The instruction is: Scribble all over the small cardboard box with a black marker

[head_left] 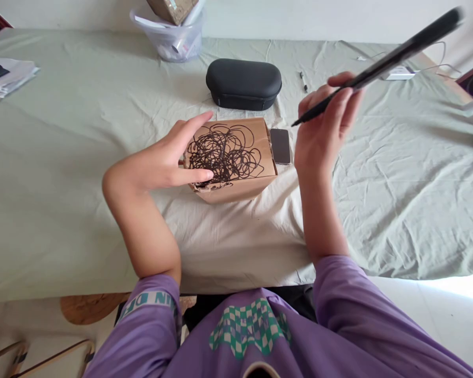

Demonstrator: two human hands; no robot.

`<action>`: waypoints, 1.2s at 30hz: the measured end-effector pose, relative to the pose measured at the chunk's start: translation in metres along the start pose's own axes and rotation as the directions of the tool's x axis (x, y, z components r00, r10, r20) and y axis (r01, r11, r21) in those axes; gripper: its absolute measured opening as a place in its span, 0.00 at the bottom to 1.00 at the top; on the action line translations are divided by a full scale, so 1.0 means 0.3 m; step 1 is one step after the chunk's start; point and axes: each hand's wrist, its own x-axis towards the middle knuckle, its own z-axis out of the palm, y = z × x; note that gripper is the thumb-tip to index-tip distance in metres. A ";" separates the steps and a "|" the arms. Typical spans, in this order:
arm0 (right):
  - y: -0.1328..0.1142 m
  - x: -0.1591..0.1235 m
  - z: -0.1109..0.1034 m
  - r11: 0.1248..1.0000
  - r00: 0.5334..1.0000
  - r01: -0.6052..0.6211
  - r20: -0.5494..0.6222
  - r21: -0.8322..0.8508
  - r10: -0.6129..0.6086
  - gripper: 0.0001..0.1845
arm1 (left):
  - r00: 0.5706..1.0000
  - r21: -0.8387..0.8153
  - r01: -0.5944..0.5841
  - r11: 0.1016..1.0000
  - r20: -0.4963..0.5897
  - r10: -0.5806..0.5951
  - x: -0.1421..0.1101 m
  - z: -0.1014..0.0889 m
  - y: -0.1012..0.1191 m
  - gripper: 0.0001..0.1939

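We saw the right hand (327, 123) closed round a black pen (402, 52), tip to the left, apart from the cardboard box (230, 157). The left hand (169, 163) had thumb and forefinger spread apart across the left end of the box, top face scribbled dark. Just right of it we noted a dark phone (280, 146); far side, a black case (243, 86); beneath, a pale cloth (398, 210)

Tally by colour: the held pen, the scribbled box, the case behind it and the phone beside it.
Black or dark: 3 (pen in the right hand, case, phone)
Brown: 1 (box at the left hand)
Total: 4
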 end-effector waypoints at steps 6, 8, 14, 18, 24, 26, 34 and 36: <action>-0.336 -0.069 0.006 0.951 0.982 -0.140 0.163 0.277 0.098 0.24 | 0.996 0.033 -0.075 0.997 -0.040 0.076 0.027 0.056 0.007 0.61; -0.369 -0.075 -0.002 0.966 0.943 -0.195 0.302 0.170 0.138 0.20 | 0.984 0.047 -0.169 0.984 -0.040 0.171 0.033 0.071 0.014 0.67; -0.385 -0.043 -0.048 0.984 0.813 -0.176 0.562 -0.010 0.151 0.18 | 0.963 0.103 -0.260 0.960 -0.041 0.265 0.026 0.099 0.032 0.69; -0.408 -0.044 -0.056 0.992 0.829 -0.120 0.552 0.022 0.088 0.07 | 0.920 0.134 -0.368 0.920 -0.091 0.381 0.019 0.129 0.031 0.70; -0.421 -0.046 -0.063 0.987 0.812 -0.161 0.568 0.002 0.131 0.07 | 0.890 0.136 -0.407 0.903 -0.165 0.426 0.013 0.157 0.052 0.58; -0.418 -0.044 -0.067 0.988 0.788 -0.153 0.600 -0.026 0.138 0.07 | 0.889 0.150 -0.408 0.901 -0.162 0.429 0.014 0.158 0.057 0.57; -0.403 -0.061 -0.064 0.983 0.812 -0.074 0.563 -0.165 0.156 0.09 | 0.893 0.163 -0.383 0.909 -0.187 0.410 0.011 0.166 0.065 0.58; -0.406 -0.059 -0.065 0.980 0.860 -0.062 0.487 -0.192 0.150 0.12 | 0.901 0.158 -0.360 0.919 -0.196 0.387 0.011 0.167 0.064 0.58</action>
